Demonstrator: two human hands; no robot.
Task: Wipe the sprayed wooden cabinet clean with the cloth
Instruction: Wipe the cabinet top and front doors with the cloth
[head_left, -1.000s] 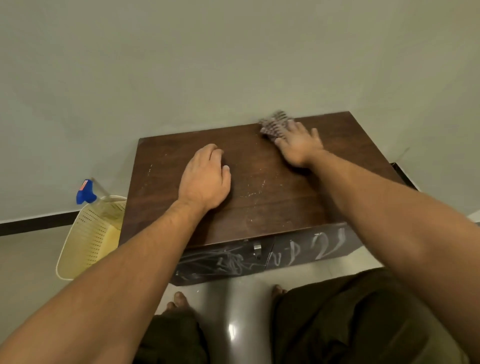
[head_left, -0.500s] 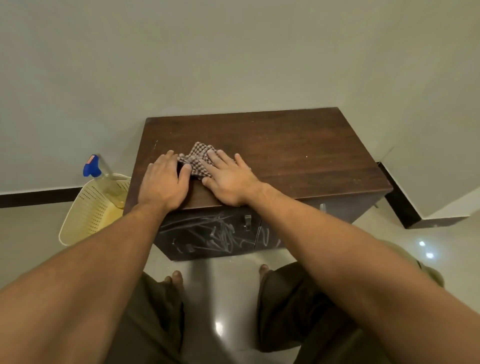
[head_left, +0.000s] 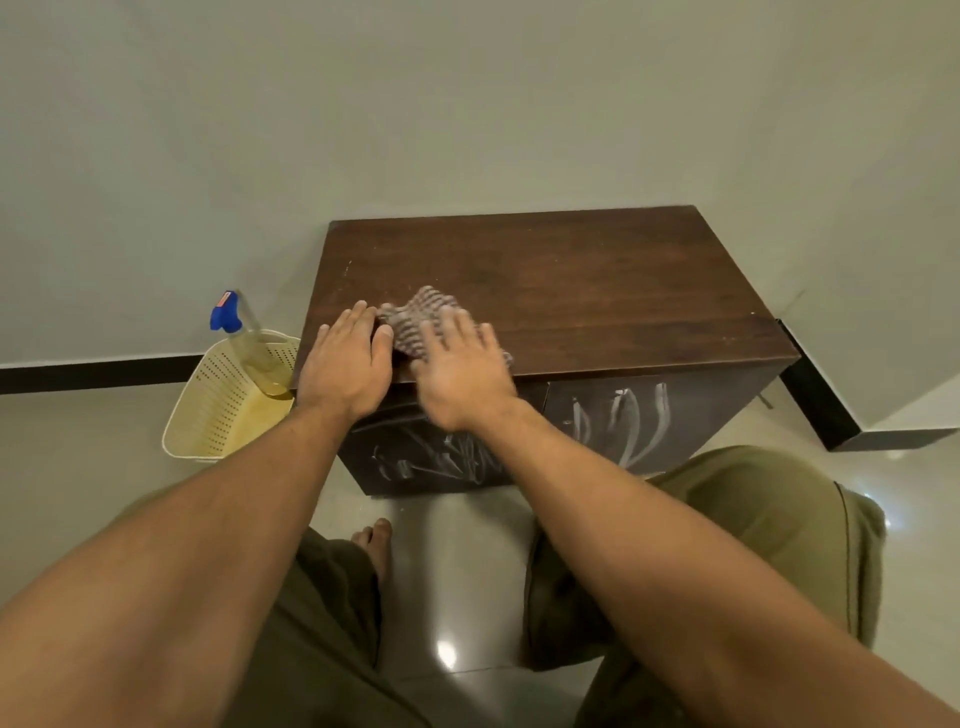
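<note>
A low dark wooden cabinet (head_left: 597, 291) stands against the wall, its front doors streaked with white marks. A checked brown-and-white cloth (head_left: 415, 317) lies on the top near the front left corner. My right hand (head_left: 462, 371) presses flat on the cloth with fingers spread, and it looks motion-blurred. My left hand (head_left: 345, 361) rests flat on the cabinet top at the front left edge, its thumb touching the cloth's left side.
A cream perforated plastic basket (head_left: 208, 410) sits on the floor left of the cabinet, holding a spray bottle (head_left: 244, 332) with a blue trigger head. My knees and a bare foot are below the cabinet front. A black skirting runs along both walls.
My right hand swept the cloth from the back right of the top to the front left, beside my left hand, which slid toward the front left edge. The camera view drew back.
</note>
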